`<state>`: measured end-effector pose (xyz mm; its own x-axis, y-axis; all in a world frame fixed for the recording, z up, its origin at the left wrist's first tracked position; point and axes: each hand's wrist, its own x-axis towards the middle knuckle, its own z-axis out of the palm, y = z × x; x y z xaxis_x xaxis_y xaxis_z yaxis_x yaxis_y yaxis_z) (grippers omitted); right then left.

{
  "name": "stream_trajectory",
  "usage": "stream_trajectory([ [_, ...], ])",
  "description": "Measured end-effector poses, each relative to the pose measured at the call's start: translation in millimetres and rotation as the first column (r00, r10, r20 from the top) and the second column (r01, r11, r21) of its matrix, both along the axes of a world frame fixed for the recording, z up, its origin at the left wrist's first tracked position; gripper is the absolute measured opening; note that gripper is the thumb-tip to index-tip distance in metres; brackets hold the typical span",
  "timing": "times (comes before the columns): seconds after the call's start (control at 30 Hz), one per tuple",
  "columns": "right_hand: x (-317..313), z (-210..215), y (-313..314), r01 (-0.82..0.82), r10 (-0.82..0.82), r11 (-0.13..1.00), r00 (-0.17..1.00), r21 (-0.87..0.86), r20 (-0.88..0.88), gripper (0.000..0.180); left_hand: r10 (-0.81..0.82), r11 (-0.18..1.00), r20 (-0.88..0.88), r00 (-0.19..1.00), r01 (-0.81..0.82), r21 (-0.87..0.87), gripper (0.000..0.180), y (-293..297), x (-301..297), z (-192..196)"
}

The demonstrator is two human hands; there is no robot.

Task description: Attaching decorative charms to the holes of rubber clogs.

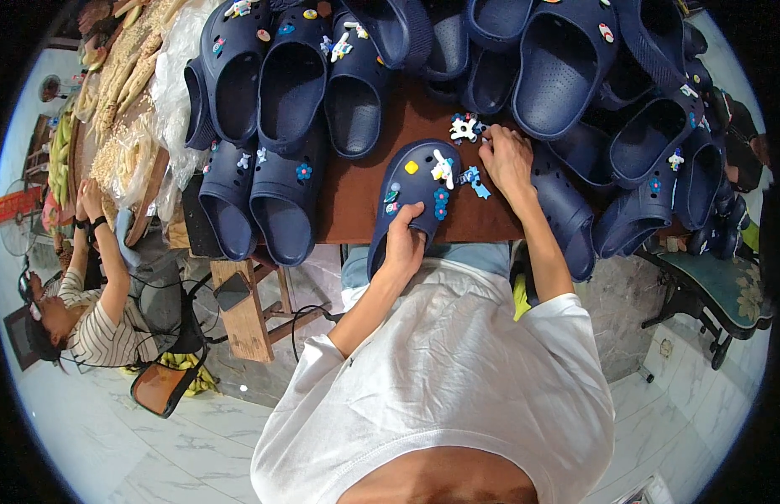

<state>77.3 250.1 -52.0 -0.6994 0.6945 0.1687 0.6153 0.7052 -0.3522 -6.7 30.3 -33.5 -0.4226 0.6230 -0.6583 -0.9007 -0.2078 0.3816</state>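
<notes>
My left hand grips a navy clog, thumb on its upper and the toe pointing away from me. Yellow, white, blue and green shoe charms dot the clog's upper. Beyond its toe, to the right, a small cluster of white and dark charms lies on the brown tabletop. Blue charms rest just right of the clog. My right hand is beside the white cluster, its fingers bent and drawn together; whatever is between the fingertips is hidden.
Decorated navy clogs stand at the left and back, and more clogs are piled on the right. At far left another person handles goods by a plastic bag. A wooden stool holds a phone.
</notes>
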Motion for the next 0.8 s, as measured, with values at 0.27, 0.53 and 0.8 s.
stream_trajectory([
  [0.27, 4.4, 52.5, -17.3, -0.178, 0.018, 0.866, 0.945, -0.468, -0.327, 0.015, -0.025, 0.999, -0.005, 1.0, 0.025, -0.035, 0.032, -0.4, 5.2, 1.1],
  [0.53, 0.5, 68.1, -37.8, -0.413, 0.264, 0.811, 0.89, -0.414, -0.372, 0.014, -0.164, 0.983, -0.279, 0.946, 0.132, -0.129, 0.027, -1.1, 20.1, 7.1],
  [0.8, -0.3, 71.6, -37.1, -0.366, 0.233, 0.798, 0.92, -0.478, -0.316, 0.013, -0.194, 0.974, -0.312, 0.93, 0.144, -0.177, 0.029, -3.2, 23.3, 1.7],
])
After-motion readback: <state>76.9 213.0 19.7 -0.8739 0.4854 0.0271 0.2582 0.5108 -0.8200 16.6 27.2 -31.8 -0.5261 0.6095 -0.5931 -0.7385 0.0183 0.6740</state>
